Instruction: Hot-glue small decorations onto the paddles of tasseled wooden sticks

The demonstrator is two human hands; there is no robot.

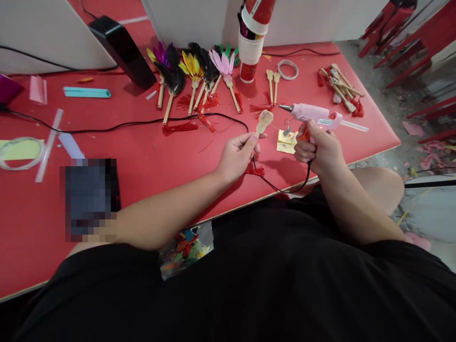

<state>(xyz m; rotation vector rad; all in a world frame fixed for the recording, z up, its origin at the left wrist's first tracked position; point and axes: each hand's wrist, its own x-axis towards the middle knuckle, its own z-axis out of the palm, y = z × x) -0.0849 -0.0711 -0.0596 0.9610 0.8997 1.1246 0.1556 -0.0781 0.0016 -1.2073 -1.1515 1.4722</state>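
My left hand (242,149) pinches a small wooden paddle-shaped handle (264,122) between thumb and fingers, its wide end pointing up and away. A shiny patch covers part of that wide end. A red tassel (257,171) lies below the fingers. My right hand (318,145) is wrapped round a pink hot glue gun (309,112), with a clear glue stick (355,126) poking from its back. The gun's metal nozzle points left, just above and right of the paddle, apart from it. Beneath the gun lies a yellow pad (285,142) with spots on it.
Several feather fans (194,71) lie along the back of the red table (149,156). Beside them are stacked paper cups (248,57), two wooden paddles (273,86), a tape ring (288,70) and a tasselled pile (342,89). A black cord (117,124) crosses the table.
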